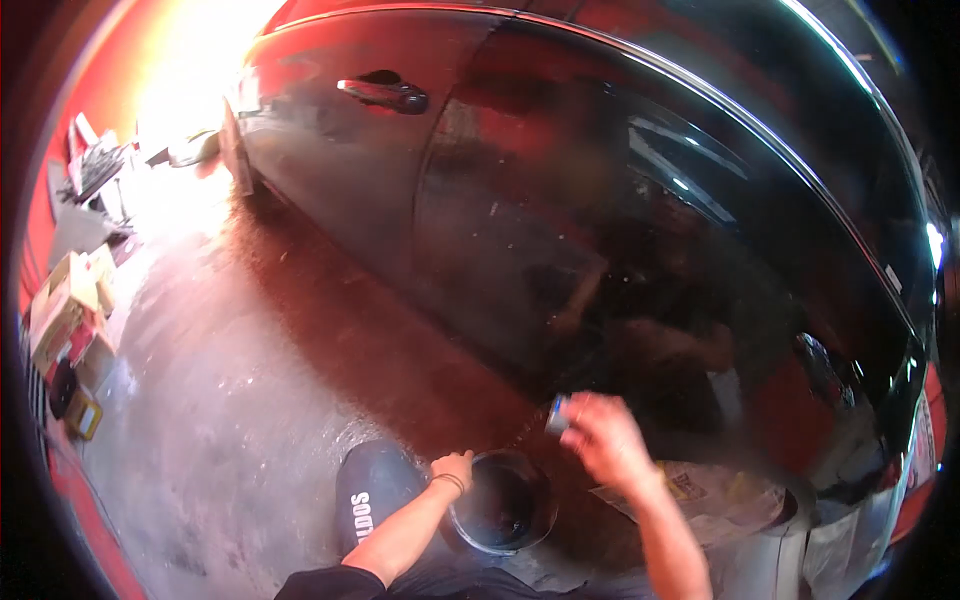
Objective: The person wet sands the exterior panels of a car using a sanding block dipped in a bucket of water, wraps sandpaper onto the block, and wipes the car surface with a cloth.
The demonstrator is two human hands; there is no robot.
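Note:
A dark bucket [503, 505] stands on the floor right in front of the person. My left hand [455, 468] is at the bucket's left rim, its fingers curled; whether they grip the rim is too small to tell. Right of the bucket and higher up, my right hand [598, 430] is closed on a small blue and grey object [558, 414], close to the lower part of the black car's side [520, 250]. Pale specks dot the car's glossy panel. The car's door handle [385, 94] shows higher up at the left.
Cardboard boxes [72, 310] and a pile of clutter [95, 175] lie along the left wall. Printed paper [700, 492] is at the lower right, beside the car. The grey floor [210, 400] looks wet. Some lettered dark cloth covers the person's knee [375, 490].

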